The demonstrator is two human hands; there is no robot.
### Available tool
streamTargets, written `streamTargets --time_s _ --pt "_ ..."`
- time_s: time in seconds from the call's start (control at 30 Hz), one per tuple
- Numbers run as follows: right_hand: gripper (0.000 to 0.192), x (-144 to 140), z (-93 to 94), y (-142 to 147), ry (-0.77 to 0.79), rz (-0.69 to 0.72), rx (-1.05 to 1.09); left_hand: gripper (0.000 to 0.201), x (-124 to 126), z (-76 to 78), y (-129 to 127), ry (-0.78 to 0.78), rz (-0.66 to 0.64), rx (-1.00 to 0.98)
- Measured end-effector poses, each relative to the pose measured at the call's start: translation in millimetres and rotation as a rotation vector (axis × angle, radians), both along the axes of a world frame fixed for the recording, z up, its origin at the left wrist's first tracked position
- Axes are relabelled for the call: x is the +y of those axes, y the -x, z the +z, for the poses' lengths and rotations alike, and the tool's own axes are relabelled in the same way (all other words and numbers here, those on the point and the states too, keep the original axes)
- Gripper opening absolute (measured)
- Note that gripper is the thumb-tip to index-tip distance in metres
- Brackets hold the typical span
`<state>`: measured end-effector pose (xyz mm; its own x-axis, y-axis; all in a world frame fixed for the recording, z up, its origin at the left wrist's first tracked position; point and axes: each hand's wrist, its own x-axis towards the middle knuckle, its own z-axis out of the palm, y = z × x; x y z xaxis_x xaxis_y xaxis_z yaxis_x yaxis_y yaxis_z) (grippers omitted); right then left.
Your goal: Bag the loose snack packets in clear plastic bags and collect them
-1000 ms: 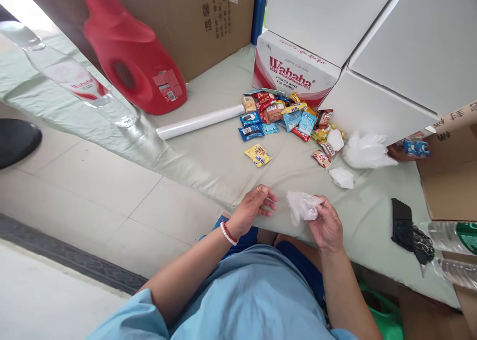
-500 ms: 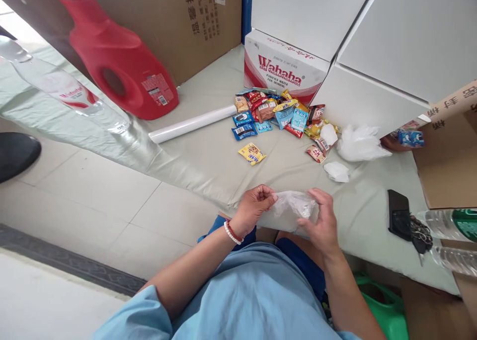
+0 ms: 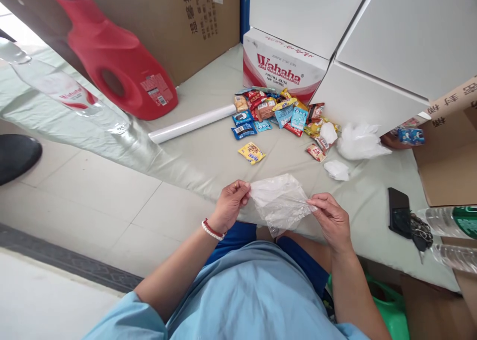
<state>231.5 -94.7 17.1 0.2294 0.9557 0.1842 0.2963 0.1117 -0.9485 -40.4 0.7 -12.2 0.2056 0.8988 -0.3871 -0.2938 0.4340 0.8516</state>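
Note:
A clear plastic bag (image 3: 281, 201) is stretched between my two hands, above the front edge of the cloth-covered table (image 3: 201, 161). My left hand (image 3: 231, 203) pinches one corner of it between thumb and fingers. On the other side, my right hand (image 3: 331, 218) grips the opposite edge. Beyond the bag lies a yellow snack packet (image 3: 252, 153), apart from a heap of small wrapped snacks (image 3: 266, 109). A crumpled white plastic piece (image 3: 336, 170) and a larger white plastic bag (image 3: 361, 141) rest to the right of the heap.
A white roll (image 3: 194, 123), a red jug (image 3: 122, 66) and a water bottle (image 3: 67, 89) are at the left. Behind the snacks stands a Wahaba carton (image 3: 281, 69) beside white cabinets (image 3: 395, 37). A phone (image 3: 398, 211), keys (image 3: 421, 233) and clear bottles (image 3: 443, 223) sit at the right.
My hands have moved apart, the left one further left and the right one slightly right. The bunched plastic bag is now spread out between them.

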Motion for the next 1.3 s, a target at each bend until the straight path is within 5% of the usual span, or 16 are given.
streamTargets --time_s 0.13,0.23,0.3,0.37,0.43,0.63,0.77,0.9,0.97,1.07,1.13,1.3 --pt "0.013 1 -2.4 4 -0.004 -0.014 0.012 0.037 -8 2.7 -1 -0.31 0.132 0.356" --pt "0.014 3 -4.2 8 -0.005 0.019 0.016 0.046 -16 8.5 -11 -0.752 -0.058 0.588" --pt "0.015 4 -3.5 10 -0.012 0.022 0.019 0.037 -17 8.9 -21 -0.891 -0.249 0.695" --pt "0.014 4 -2.0 10 -0.005 0.012 0.008 0.014 -12 6.1 -29 -0.846 -0.369 0.726" --pt "0.014 2 -1.2 8 0.014 -0.005 -0.015 0.013 -4 2.5 -31 -0.685 -0.385 0.619" --pt "0.017 -3 -7.0 -5 0.098 -0.206 0.24 0.037 20 2.0 -1 -0.146 -0.138 0.129" --pt "0.024 2 -5.2 -3 0.165 -0.238 0.477 0.036 19 8.9 21 -0.084 0.067 0.271" --pt "0.029 10 3.6 7 0.191 -0.224 0.526 0.02 -8 24.4 22 -0.566 0.374 0.734" --pt "0.031 14 8.9 12 0.194 -0.237 0.523 0.015 -27 31.3 14 -0.913 0.25 0.804" --pt "0.034 19 17.1 19 0.186 -0.265 0.481 0.027 -49 31.5 -7 -1.304 -0.129 0.83" --pt "0.035 22 22.3 24 0.177 -0.277 0.451 0.04 -56 24.7 -24 -1.439 -0.253 0.861" --pt "0.036 24 33.3 29 0.178 -0.268 0.398 0.037 -59 5.0 -57 -1.517 -0.229 0.972"
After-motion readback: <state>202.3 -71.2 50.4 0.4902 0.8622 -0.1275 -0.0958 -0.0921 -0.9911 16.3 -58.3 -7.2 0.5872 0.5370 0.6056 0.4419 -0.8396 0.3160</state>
